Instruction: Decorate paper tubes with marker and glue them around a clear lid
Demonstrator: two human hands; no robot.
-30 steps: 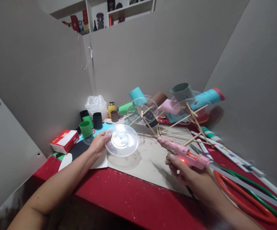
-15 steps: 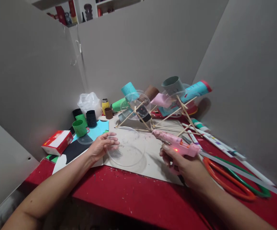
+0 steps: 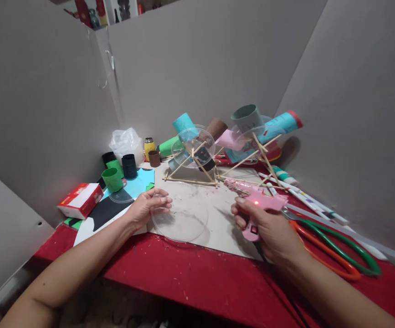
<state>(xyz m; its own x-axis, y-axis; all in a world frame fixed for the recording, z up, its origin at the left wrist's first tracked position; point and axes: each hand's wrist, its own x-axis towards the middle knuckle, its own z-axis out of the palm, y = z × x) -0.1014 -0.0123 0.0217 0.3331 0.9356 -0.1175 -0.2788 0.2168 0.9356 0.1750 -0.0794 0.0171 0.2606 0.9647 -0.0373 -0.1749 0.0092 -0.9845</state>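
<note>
Clear plastic forms the thin round disc (image 3: 183, 225) over the pale board (image 3: 219, 234), near the front edge of the surface (image 3: 170, 266). The left hand (image 3: 148, 207) pinches its left rim, probably to leave the face uncovered. The right hand (image 3: 264, 223) wraps round the handle of a pink glue gun (image 3: 257, 193), its tapered nozzle (image 3: 229, 183) apart from the disc, perhaps sparing it heat. Farther back, straight wooden sticks (image 3: 190, 181) brace triangularly beneath coloured tubes (image 3: 185, 126).

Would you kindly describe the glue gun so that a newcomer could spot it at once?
Start at the red table and find the right hand above it. The pink glue gun is in its grip. Unlike the pink tube farther back, it bears a small glowing light.
</note>
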